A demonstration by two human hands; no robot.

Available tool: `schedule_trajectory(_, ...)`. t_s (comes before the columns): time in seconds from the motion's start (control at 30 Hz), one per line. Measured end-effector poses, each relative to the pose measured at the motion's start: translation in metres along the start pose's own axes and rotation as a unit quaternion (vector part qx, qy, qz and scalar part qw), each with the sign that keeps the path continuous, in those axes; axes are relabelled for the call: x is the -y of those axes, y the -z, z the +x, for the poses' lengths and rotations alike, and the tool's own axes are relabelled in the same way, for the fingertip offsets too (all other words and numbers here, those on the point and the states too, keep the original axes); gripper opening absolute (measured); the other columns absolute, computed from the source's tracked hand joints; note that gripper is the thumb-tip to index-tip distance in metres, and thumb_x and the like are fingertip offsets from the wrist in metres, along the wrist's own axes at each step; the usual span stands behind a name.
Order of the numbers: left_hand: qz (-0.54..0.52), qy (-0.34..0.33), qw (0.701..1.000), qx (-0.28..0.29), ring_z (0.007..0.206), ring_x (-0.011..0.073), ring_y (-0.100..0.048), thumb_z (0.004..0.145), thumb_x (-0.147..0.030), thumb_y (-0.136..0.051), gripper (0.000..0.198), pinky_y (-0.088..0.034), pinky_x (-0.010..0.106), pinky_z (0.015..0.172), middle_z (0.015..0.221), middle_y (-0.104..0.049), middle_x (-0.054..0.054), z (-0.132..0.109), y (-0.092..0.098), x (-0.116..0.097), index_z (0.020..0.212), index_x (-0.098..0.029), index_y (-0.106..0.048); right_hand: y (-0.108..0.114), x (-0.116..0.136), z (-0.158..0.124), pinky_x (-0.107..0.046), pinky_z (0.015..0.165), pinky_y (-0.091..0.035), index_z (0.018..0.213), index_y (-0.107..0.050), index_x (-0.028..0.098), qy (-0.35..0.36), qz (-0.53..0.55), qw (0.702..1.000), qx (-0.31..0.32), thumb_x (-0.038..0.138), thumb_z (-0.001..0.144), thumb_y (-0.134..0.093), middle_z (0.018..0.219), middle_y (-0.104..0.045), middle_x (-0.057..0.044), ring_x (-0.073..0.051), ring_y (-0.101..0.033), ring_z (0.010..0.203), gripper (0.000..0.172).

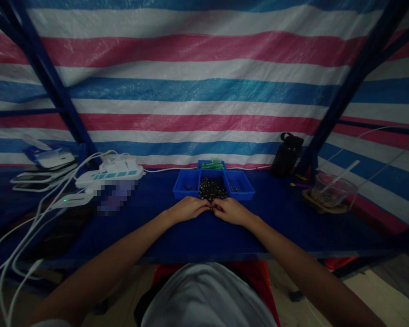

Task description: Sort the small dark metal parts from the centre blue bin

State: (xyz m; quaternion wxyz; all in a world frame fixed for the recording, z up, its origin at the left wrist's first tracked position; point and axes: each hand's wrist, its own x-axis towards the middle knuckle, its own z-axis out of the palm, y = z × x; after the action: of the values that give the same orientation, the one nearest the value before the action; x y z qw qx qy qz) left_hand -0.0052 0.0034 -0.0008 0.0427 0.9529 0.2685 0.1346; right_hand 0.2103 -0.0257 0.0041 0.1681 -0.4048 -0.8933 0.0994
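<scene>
My left hand [190, 208] and my right hand [230, 210] meet at the front edge of the middle bin, fingertips pinched close together. Between them is a tiny dark piece too small to name. Just beyond lies a heap of small dark and brassy parts [211, 186] in the middle blue bin. The left blue bin [179, 194] has a few dark bits in it, and the right blue bin [246, 194] holds a few small shiny pieces. Behind them, a further blue bin [200, 162] contains green-and-clear items [212, 165].
On the left are a white power strip [129, 175], tangled white cables [41, 213] and stacked phones [37, 177]. At the right stand a black bottle [286, 156] and a clear plastic bowl [334, 188]. Blue frame posts [344, 91] rise beside the striped sheet [204, 91].
</scene>
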Motion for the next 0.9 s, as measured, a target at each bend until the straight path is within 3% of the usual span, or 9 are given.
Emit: schedule_trajectory(0.9,0.009,-0.003,1.000,0.008,0.075,0.0125,-0.063,0.096,-0.032,-0.038,0.024,-0.041,0.019,0.066,0.084,-0.067,0.000,0.0009,0.0043,-0.0035,0.099,-0.022,-0.060,0.0005,-0.0007,0.0000,-0.021,0.059,-0.033,0.095,-0.061,0.018,-0.006,0.014,1.000,0.005,0.022,0.085,-0.051,0.070,-0.064,0.000,-0.012,-0.057,0.063,0.015)
